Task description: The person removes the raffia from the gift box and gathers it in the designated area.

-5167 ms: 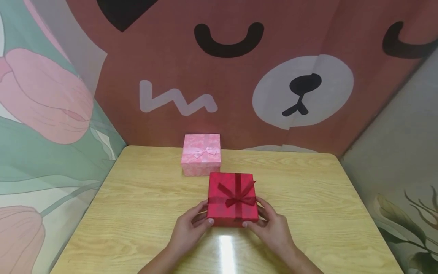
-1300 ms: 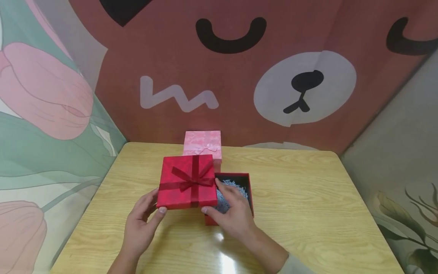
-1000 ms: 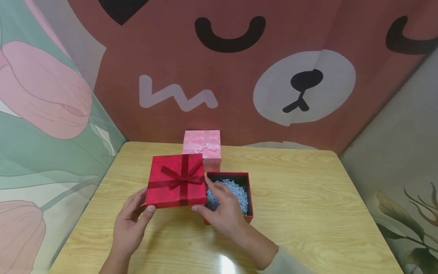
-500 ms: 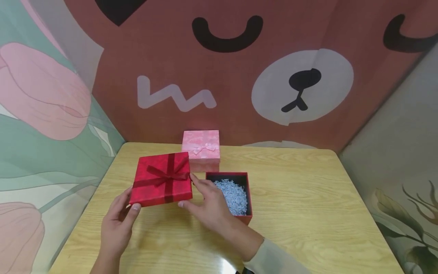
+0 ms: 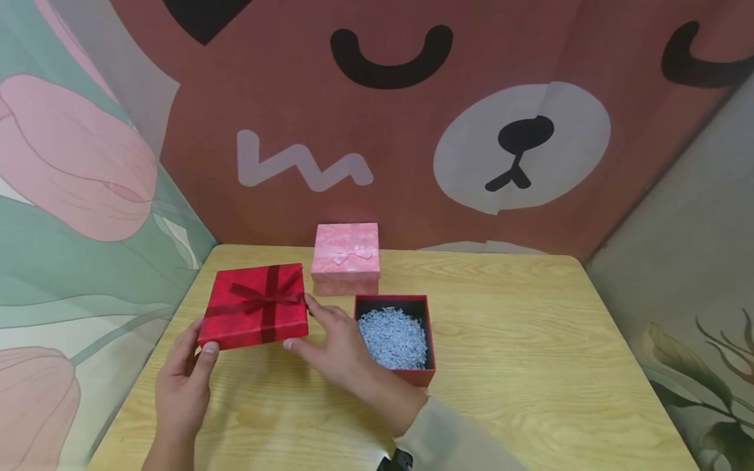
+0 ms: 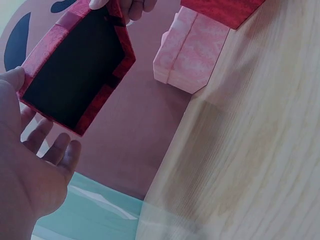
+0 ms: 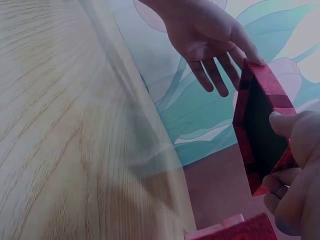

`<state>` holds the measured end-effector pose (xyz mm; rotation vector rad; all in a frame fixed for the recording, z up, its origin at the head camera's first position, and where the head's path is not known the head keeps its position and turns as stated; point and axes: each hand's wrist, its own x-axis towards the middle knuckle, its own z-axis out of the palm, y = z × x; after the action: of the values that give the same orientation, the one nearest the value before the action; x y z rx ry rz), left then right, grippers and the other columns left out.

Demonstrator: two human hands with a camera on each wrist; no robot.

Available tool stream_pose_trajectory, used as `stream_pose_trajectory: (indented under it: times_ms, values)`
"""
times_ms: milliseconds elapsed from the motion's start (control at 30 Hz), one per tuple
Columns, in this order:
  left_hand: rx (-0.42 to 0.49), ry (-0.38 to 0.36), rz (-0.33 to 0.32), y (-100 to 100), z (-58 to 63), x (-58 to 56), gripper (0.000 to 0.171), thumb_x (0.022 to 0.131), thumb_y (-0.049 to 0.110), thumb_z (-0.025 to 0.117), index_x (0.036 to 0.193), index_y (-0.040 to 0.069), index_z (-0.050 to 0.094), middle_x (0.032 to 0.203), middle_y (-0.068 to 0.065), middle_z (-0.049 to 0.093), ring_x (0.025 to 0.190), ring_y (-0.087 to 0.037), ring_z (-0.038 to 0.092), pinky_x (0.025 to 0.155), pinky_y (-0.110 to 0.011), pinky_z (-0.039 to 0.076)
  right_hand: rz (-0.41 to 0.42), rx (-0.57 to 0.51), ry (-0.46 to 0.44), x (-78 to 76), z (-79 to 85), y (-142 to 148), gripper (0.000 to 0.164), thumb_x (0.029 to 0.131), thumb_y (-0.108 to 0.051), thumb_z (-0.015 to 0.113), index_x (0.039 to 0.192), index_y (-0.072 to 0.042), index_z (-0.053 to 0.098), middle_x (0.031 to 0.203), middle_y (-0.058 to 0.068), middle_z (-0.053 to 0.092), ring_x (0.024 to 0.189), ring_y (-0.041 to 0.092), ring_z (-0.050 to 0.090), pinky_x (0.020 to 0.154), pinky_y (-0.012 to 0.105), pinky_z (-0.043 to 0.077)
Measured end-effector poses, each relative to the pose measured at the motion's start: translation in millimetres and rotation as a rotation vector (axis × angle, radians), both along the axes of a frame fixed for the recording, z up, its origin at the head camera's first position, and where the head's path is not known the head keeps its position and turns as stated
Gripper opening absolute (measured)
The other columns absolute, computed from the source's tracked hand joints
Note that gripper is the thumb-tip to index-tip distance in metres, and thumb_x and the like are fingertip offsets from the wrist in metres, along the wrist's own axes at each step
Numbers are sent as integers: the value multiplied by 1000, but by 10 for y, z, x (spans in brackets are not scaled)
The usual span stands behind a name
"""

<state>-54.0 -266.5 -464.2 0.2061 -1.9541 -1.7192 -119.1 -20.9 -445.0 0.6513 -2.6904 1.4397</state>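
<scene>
A red gift box lid (image 5: pixel 253 307) with a dark red ribbon bow hangs above the table's left half, between both hands. My left hand (image 5: pixel 184 389) grips its left front corner, thumb on the front edge. At the lid's right side, my right hand (image 5: pixel 340 347) pinches the edge between thumb and fingers. The wrist views show the lid's black underside (image 6: pixel 75 65), held off the table. To the right stands the uncovered red gift box (image 5: pixel 417 377), with light blue shredded paper (image 5: pixel 393 337) inside. Whether anything lies under the shreds is hidden.
Behind the red box, near the table's back edge, sits a pink gift box (image 5: pixel 345 255) with a pink bow, its lid on. The wooden table (image 5: pixel 518 347) meets a wall hanging with a bear print (image 5: pixel 400 144). A black object (image 5: pixel 396 460) shows by the right sleeve.
Earlier the lid sat on the red box. Both hands have carried it off to the left, uncovering the blue shreds, and it keeps shifting left and slightly tilted. The boxes stay in place.
</scene>
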Motion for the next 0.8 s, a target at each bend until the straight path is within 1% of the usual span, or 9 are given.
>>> stream_pose_trajectory:
  times_ms: [100, 200, 267, 333, 400, 467, 600, 667, 800]
  values:
    - [13, -32, 30, -26, 8, -11, 43, 102, -4, 59, 144, 6, 62, 139, -4, 60, 122, -12, 56, 93, -9, 50, -6, -14, 5, -21, -24, -59, 83, 89, -52, 79, 159, -24, 44, 140, 0, 65, 127, 18, 60, 100, 41, 56]
    - [14, -61, 41, -59, 16, -21, 42, 104, 1, 59, 145, 8, 61, 140, -1, 59, 122, -11, 56, 93, -8, 49, -11, -47, 1, -37, -39, -114, 81, 89, -52, 79, 158, -24, 46, 139, -3, 65, 127, 17, 60, 101, 41, 55]
    - [-28, -80, 52, -80, 25, -29, 42, 105, 6, 57, 147, 11, 60, 141, 1, 59, 124, -10, 54, 93, -7, 47, -14, -91, -26, -39, -42, -149, 79, 89, -53, 79, 156, -24, 48, 139, -6, 65, 129, 15, 58, 104, 42, 53]
    - [-66, -79, 55, -101, 34, -41, 42, 106, 8, 56, 149, 12, 58, 143, 1, 58, 127, -10, 51, 93, -7, 46, -21, -133, -62, -41, -46, -183, 76, 89, -55, 78, 153, -25, 51, 140, -9, 64, 130, 13, 58, 106, 44, 52]
    - [-90, -78, 58, -109, 44, -53, 43, 107, 9, 54, 150, 13, 56, 144, 2, 58, 130, -10, 48, 93, -8, 45, -36, -168, -96, -39, -51, -213, 73, 88, -57, 77, 150, -26, 53, 141, -11, 63, 130, 11, 58, 108, 45, 50]
    - [-119, -77, 64, -116, 47, -62, 44, 108, 9, 53, 152, 12, 55, 142, 5, 57, 130, -9, 47, 94, -8, 44, -55, -184, -110, -36, -58, -236, 71, 88, -58, 77, 147, -26, 55, 141, -10, 63, 129, 10, 59, 108, 44, 51]
    - [-179, -110, 78, -130, 40, -64, 45, 109, 12, 51, 154, 15, 53, 138, 16, 51, 127, -7, 45, 93, -6, 44, -77, -196, -99, -32, -74, -265, 68, 88, -55, 79, 146, -27, 58, 141, -9, 63, 129, 11, 58, 107, 45, 51]
    - [-207, -121, 78, -140, 40, -61, 45, 109, 13, 49, 154, 17, 52, 137, 18, 50, 127, -7, 44, 93, -7, 43, -78, -196, -97, -33, -91, -277, 68, 88, -54, 80, 147, -29, 58, 141, -11, 62, 131, 11, 56, 107, 45, 50]
    - [-220, -119, 62, -153, 47, -58, 45, 110, 11, 46, 154, 17, 52, 135, 15, 53, 129, -9, 43, 99, -15, 41, -69, -194, -98, -36, -134, -300, 69, 87, -52, 81, 148, -34, 56, 142, -15, 59, 132, 10, 53, 107, 47, 49]
